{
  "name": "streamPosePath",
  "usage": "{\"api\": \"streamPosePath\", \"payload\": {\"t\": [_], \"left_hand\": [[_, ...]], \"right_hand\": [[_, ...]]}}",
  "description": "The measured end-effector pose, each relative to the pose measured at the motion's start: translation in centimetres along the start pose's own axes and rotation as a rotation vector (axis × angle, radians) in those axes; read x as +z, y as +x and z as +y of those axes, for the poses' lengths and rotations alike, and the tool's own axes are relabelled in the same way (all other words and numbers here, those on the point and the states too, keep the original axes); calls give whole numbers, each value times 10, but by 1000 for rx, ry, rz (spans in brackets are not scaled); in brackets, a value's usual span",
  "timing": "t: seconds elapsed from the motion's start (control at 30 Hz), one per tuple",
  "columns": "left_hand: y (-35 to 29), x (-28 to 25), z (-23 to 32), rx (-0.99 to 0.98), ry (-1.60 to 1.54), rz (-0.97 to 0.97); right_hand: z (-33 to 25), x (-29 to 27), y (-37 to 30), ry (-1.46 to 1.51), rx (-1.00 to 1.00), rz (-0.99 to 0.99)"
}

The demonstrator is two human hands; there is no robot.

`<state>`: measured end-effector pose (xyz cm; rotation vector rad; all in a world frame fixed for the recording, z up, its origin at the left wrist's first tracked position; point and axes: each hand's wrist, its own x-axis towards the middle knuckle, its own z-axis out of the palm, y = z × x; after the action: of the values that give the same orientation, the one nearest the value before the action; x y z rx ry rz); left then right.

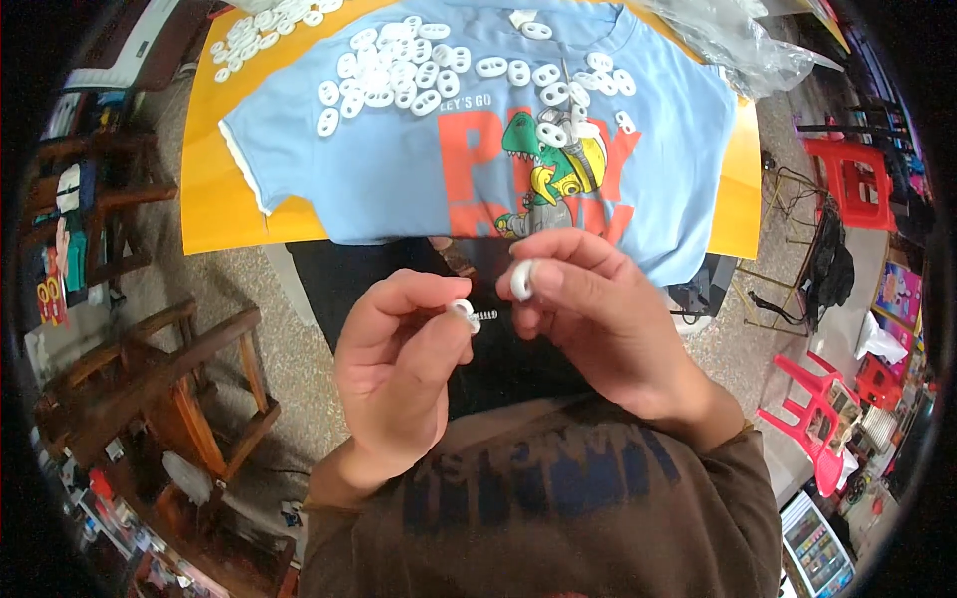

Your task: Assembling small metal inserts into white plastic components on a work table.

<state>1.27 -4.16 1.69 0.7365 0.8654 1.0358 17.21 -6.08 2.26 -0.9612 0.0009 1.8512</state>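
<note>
Between the thumb and forefinger of my left hand point(394, 364) is a small white two-holed plastic piece point(466, 314). My right hand point(608, 319) pinches another rounded white plastic piece point(521, 280) in its fingertips. The two hands are held apart above my lap, just this side of the table's near edge. Beyond them a light blue T-shirt point(379, 189) with a green dinosaur print is spread flat. A heap of similar white oval pieces point(399, 75) lies on its left part, and several more are scattered over its middle and right.
The T-shirt lies on a yellow-orange tabletop point(209, 204). More white pieces point(264, 35) sit at its far left, and clear plastic bags point(743, 45) at its far right. Wooden furniture point(169, 399) stands on the left; red plastic stools point(812, 419) are on the right.
</note>
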Motion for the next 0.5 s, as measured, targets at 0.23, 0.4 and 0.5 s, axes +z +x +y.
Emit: {"api": "streamPosePath", "payload": {"t": [0.23, 0.4, 0.5], "left_hand": [[-11, 3, -13, 75, 22, -1], [-13, 7, -11, 140, -4, 25], [-11, 8, -10, 139, -26, 22]], "right_hand": [[17, 11, -1, -16, -144, -60], [21, 11, -4, -9, -172, -134], [21, 12, -6, -45, -218, -155]]}}
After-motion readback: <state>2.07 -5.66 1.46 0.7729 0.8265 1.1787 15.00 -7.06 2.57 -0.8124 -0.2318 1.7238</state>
